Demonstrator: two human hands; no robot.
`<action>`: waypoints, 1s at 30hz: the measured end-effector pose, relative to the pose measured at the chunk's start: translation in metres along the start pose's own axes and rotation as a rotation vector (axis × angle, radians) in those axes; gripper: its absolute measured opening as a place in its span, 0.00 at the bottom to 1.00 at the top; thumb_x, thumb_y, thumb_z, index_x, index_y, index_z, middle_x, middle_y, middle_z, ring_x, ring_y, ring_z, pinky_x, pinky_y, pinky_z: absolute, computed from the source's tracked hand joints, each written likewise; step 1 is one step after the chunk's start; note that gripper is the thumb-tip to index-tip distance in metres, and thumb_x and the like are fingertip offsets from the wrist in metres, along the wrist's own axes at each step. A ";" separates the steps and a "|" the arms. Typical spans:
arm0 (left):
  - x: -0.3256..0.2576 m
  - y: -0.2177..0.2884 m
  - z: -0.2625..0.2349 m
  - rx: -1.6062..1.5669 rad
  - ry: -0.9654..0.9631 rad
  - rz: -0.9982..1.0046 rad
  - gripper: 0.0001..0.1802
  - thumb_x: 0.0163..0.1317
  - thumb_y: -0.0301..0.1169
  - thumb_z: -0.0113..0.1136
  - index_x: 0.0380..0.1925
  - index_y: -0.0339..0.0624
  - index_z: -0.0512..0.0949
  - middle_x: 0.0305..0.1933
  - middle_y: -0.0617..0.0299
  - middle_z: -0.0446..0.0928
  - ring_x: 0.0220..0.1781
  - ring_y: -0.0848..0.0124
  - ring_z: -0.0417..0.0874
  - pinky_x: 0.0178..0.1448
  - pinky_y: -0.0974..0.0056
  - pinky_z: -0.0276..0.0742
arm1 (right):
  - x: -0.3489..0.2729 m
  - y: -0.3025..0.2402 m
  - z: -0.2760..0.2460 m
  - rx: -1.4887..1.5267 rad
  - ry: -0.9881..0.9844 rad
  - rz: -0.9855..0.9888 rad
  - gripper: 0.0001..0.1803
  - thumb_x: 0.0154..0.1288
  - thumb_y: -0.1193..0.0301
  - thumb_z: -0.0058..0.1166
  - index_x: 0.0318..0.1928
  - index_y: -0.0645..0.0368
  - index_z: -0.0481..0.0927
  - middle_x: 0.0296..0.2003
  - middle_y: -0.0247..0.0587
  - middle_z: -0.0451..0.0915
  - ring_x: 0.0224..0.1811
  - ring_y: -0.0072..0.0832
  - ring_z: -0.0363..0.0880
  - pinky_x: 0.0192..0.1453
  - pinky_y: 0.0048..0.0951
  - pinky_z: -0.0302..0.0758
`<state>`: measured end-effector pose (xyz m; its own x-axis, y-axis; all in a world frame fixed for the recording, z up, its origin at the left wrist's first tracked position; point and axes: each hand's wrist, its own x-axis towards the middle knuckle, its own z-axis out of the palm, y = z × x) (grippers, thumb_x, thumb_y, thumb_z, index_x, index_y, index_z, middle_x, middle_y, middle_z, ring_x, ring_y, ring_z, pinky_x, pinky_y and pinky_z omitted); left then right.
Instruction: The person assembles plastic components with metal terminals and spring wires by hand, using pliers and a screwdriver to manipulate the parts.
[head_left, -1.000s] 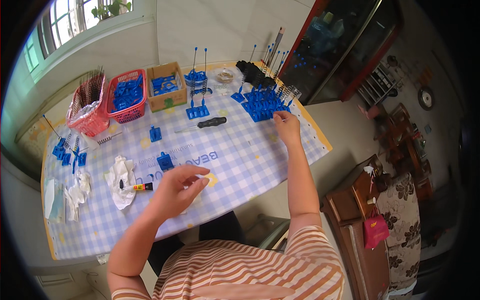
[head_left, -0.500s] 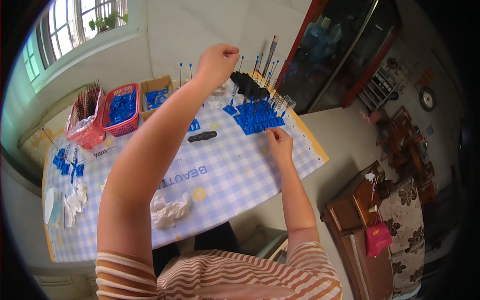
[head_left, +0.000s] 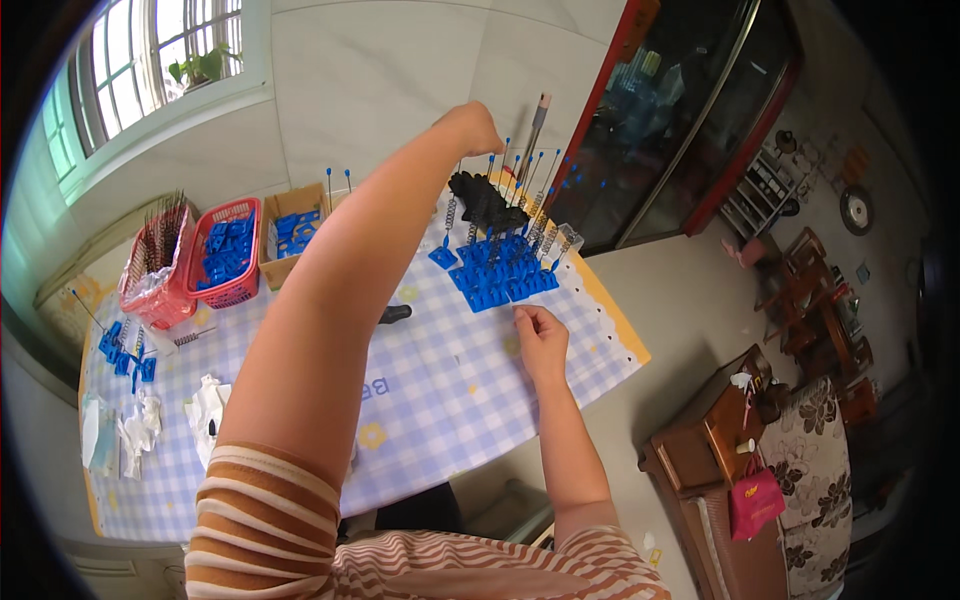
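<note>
A cluster of blue plastic bases (head_left: pixel 490 296) stands at the table's right end, with springs and thin rods with blue tips rising from them. Stretched far over the table, my left hand (head_left: pixel 474 126) is closed with fingers bent down beside the rod tops; what they hold, if anything, is hidden. My right hand (head_left: pixel 543 345) is at the front edge of the cluster, thumb and fingers pinched together; nothing nameable shows between them. One separate blue base (head_left: pixel 443 258) with a spring stands just left of the cluster. A black glove (head_left: pixel 487 203) lies behind it.
Along the back left are a pink basket of dark springs (head_left: pixel 160 295), a red basket of blue parts (head_left: pixel 228 290) and a cardboard box (head_left: pixel 285 268). Several assembled blue pieces (head_left: pixel 128 352) stand at the left. Crumpled tissue (head_left: pixel 140 430) lies near the checked tablecloth's (head_left: pixel 470 420) left edge.
My left hand has moved right and slightly down, toward the rod tops. My right hand sits lower in the picture, still pinched by the cluster's front edge. The whole view has shifted a little.
</note>
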<state>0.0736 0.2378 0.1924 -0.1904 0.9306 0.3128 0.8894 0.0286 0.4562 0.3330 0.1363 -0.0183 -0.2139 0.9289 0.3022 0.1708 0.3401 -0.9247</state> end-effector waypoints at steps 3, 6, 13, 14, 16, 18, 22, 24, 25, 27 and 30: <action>0.012 -0.003 0.010 0.046 0.015 0.000 0.18 0.44 0.41 0.73 0.29 0.38 0.86 0.32 0.50 0.84 0.36 0.59 0.84 0.44 0.59 0.79 | 0.001 0.000 0.000 0.020 -0.005 -0.007 0.10 0.65 0.70 0.57 0.38 0.65 0.83 0.26 0.28 0.79 0.28 0.13 0.72 0.33 0.17 0.69; 0.022 -0.007 0.017 0.089 -0.142 -0.107 0.27 0.49 0.46 0.71 0.45 0.39 0.82 0.53 0.49 0.80 0.55 0.52 0.80 0.57 0.54 0.75 | 0.000 -0.004 0.000 0.032 0.001 -0.015 0.10 0.65 0.70 0.57 0.39 0.65 0.83 0.26 0.29 0.80 0.28 0.13 0.72 0.33 0.17 0.69; 0.022 0.003 -0.009 0.152 0.121 -0.007 0.12 0.48 0.40 0.70 0.25 0.41 0.86 0.28 0.55 0.84 0.33 0.62 0.85 0.42 0.60 0.79 | 0.000 -0.010 -0.001 0.047 0.013 -0.001 0.10 0.65 0.69 0.57 0.39 0.64 0.83 0.26 0.31 0.80 0.27 0.14 0.73 0.31 0.18 0.69; 0.020 0.010 -0.017 0.162 0.159 0.038 0.13 0.49 0.39 0.69 0.25 0.41 0.86 0.28 0.56 0.84 0.32 0.64 0.85 0.42 0.61 0.79 | -0.001 -0.009 -0.004 0.044 0.018 0.004 0.10 0.65 0.69 0.57 0.39 0.64 0.83 0.26 0.31 0.80 0.27 0.14 0.73 0.31 0.18 0.69; 0.017 0.013 -0.046 0.178 0.188 0.093 0.13 0.49 0.40 0.69 0.26 0.40 0.86 0.28 0.56 0.84 0.32 0.65 0.84 0.42 0.61 0.79 | -0.001 -0.011 -0.002 0.059 0.016 -0.004 0.10 0.65 0.70 0.57 0.39 0.64 0.84 0.25 0.32 0.80 0.26 0.16 0.73 0.32 0.20 0.71; 0.013 0.023 -0.075 0.189 0.216 0.155 0.14 0.49 0.40 0.69 0.26 0.39 0.86 0.28 0.56 0.84 0.32 0.67 0.84 0.42 0.61 0.79 | -0.001 -0.011 -0.002 0.063 0.015 0.000 0.10 0.65 0.70 0.57 0.39 0.65 0.83 0.25 0.32 0.80 0.26 0.16 0.73 0.33 0.20 0.71; 0.007 0.035 -0.132 0.157 0.338 0.176 0.15 0.50 0.41 0.68 0.31 0.41 0.86 0.32 0.46 0.83 0.39 0.55 0.85 0.48 0.56 0.79 | 0.000 -0.007 0.002 0.071 0.022 -0.041 0.10 0.65 0.70 0.57 0.39 0.65 0.83 0.26 0.32 0.80 0.27 0.16 0.73 0.33 0.20 0.71; 0.001 0.039 -0.156 0.125 0.461 0.196 0.16 0.47 0.41 0.69 0.28 0.39 0.86 0.30 0.43 0.83 0.37 0.57 0.86 0.47 0.56 0.80 | 0.001 -0.006 0.003 0.065 0.016 -0.044 0.10 0.65 0.70 0.57 0.39 0.65 0.83 0.26 0.32 0.80 0.27 0.15 0.73 0.33 0.20 0.71; -0.004 0.042 -0.169 0.094 0.499 0.233 0.15 0.47 0.39 0.69 0.28 0.37 0.86 0.30 0.42 0.82 0.35 0.56 0.86 0.45 0.58 0.80 | 0.002 -0.006 0.003 0.059 0.013 -0.047 0.10 0.65 0.70 0.57 0.39 0.65 0.83 0.26 0.32 0.79 0.27 0.15 0.73 0.33 0.20 0.71; -0.017 0.056 -0.194 0.050 0.525 0.311 0.15 0.47 0.36 0.69 0.28 0.32 0.85 0.29 0.43 0.83 0.33 0.58 0.86 0.40 0.59 0.81 | 0.006 0.000 -0.001 0.081 0.031 -0.048 0.10 0.65 0.70 0.57 0.40 0.65 0.83 0.26 0.32 0.79 0.28 0.15 0.73 0.34 0.20 0.71; -0.061 0.088 -0.220 0.013 0.480 0.347 0.14 0.49 0.34 0.69 0.30 0.32 0.85 0.30 0.45 0.84 0.33 0.60 0.85 0.41 0.60 0.80 | 0.010 -0.014 -0.015 0.093 0.091 -0.091 0.10 0.66 0.70 0.55 0.40 0.65 0.83 0.27 0.31 0.79 0.28 0.15 0.73 0.35 0.19 0.71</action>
<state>0.0718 0.1032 0.3968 -0.0510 0.6169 0.7854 0.9379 -0.2406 0.2499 0.3428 0.1426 0.0014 -0.1361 0.9058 0.4012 0.0638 0.4121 -0.9089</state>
